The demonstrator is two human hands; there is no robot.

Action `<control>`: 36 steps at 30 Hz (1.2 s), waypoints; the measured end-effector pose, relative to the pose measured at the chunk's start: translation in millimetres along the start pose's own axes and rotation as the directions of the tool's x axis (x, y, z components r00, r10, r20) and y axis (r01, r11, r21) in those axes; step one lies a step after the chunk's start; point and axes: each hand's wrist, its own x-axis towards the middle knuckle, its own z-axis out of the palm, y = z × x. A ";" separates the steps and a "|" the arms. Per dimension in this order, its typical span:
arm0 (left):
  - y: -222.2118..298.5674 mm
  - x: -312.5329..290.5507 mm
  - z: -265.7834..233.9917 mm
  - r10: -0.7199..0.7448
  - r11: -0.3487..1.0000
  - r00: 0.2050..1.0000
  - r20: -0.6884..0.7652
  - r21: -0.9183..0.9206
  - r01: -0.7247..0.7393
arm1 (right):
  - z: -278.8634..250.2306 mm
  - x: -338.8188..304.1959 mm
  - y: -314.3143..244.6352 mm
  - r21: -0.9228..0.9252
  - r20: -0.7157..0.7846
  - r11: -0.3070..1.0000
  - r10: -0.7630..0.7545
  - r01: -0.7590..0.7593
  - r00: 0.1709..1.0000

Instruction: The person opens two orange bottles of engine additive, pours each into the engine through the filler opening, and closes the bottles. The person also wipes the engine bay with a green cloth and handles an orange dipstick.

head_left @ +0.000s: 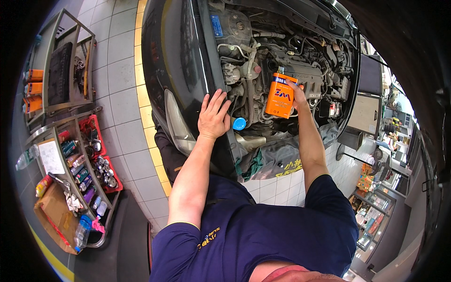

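Note:
My right hand (299,97) grips an orange can (280,99) with a blue band near its top, tilted slightly over the car's engine bay. Its fingers wrap round the can's right side, and the can's spout end points away from me. Below it lies the dark engine cover (304,74). My left hand (214,115) rests flat with fingers spread on the front edge of the black car (197,56). A blue cap (239,123) sits close to the left thumb, at the near front part of the engine bay. Whether the can's mouth is uncapped I cannot tell.
A grey fender cover (272,160) drapes the car's near side. At left stands a tool cart (105,207) with bottles, spray cans and red trays (96,136). Beyond it, another cart (47,87) carries several orange cans (33,89). A headlight (176,120) lies under my left forearm.

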 end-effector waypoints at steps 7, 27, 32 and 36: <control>-0.2 0.7 0.1 0.000 1.000 1.000 -0.004 0.005 0.000 | -2.0 0.7 -1.7 -0.006 0.042 1.000 0.007 -0.006 0.999; -0.9 0.2 0.0 0.001 1.000 1.000 0.002 -0.002 -0.001 | -2.6 -3.5 -4.9 -0.036 0.018 0.998 0.045 -0.045 0.999; -1.1 0.1 0.4 0.002 1.000 1.000 0.005 -0.001 -0.002 | -2.3 -3.2 -5.8 -0.051 0.023 0.998 0.043 -0.042 0.999; -0.8 -0.2 0.5 -0.002 1.000 1.000 0.008 -0.001 0.002 | -0.5 -4.0 -7.0 -0.024 0.007 0.996 0.082 -0.082 0.997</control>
